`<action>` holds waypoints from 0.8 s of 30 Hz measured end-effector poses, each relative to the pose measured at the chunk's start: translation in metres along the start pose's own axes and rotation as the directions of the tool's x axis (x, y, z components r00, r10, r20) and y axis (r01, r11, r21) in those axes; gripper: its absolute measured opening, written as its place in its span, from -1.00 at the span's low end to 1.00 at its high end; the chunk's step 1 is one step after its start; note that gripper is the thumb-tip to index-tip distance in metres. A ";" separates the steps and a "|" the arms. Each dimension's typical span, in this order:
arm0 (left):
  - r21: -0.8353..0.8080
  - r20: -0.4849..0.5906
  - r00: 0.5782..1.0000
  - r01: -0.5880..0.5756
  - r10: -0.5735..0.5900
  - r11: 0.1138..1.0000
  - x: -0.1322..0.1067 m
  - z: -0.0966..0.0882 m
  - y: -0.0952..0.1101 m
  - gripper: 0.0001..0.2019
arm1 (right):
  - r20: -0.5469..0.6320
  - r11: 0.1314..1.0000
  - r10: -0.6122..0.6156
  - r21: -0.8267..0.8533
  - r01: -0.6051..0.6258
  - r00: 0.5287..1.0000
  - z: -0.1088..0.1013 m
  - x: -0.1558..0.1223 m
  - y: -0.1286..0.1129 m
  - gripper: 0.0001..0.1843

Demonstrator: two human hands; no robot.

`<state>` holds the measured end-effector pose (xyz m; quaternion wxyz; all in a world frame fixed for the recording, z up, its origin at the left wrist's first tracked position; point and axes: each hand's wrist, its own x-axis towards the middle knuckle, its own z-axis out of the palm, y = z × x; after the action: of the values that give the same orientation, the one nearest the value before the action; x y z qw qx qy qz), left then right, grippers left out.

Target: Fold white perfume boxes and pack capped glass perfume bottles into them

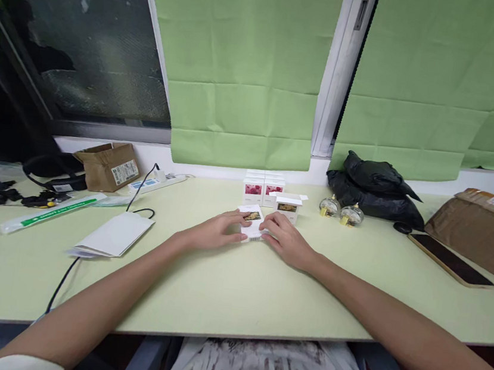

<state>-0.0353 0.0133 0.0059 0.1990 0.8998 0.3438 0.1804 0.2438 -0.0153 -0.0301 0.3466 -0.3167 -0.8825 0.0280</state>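
Note:
A small white box (pixel 252 223) with a dark picture on its face lies on the pale green table (pixel 234 291), held from both sides. My left hand (pixel 220 230) grips its left side with curled fingers. My right hand (pixel 284 237) grips its right side the same way. Just behind stands an open white box (pixel 288 206) with its flaps up. Two white boxes with red pictures (pixel 262 189) stand further back by the wall. Two small round glass bottles (pixel 341 211) with gold caps rest to the right.
A black plastic bag (pixel 375 189) lies at the back right, a phone (pixel 449 259) and a brown parcel (pixel 480 228) beside it. At the left are a white envelope (pixel 115 235), a black cable (pixel 65 274), a power strip (pixel 157 182), a cardboard box (pixel 108 165) and a long green-and-white packet (pixel 48 213).

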 end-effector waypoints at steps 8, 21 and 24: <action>-0.012 -0.010 0.999 -0.040 0.040 0.999 -0.002 0.001 0.000 -0.49 | 0.044 1.000 -0.011 -0.019 0.011 0.999 0.011 -0.001 0.016 -0.66; -0.043 -0.046 0.999 -0.027 0.025 0.999 0.000 0.007 0.005 -0.48 | 0.027 1.000 0.005 -0.023 -0.004 1.000 0.009 0.001 0.011 -0.80; -0.046 -0.034 0.999 -0.015 0.014 0.999 0.000 0.007 0.004 -0.46 | 0.028 1.000 0.009 -0.019 -0.009 1.000 0.011 0.001 0.011 -0.81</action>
<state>-0.0305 0.0089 0.0018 0.2128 0.8942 0.3364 0.2049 0.2422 -0.0040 -0.0405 0.3309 -0.3235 -0.8861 0.0258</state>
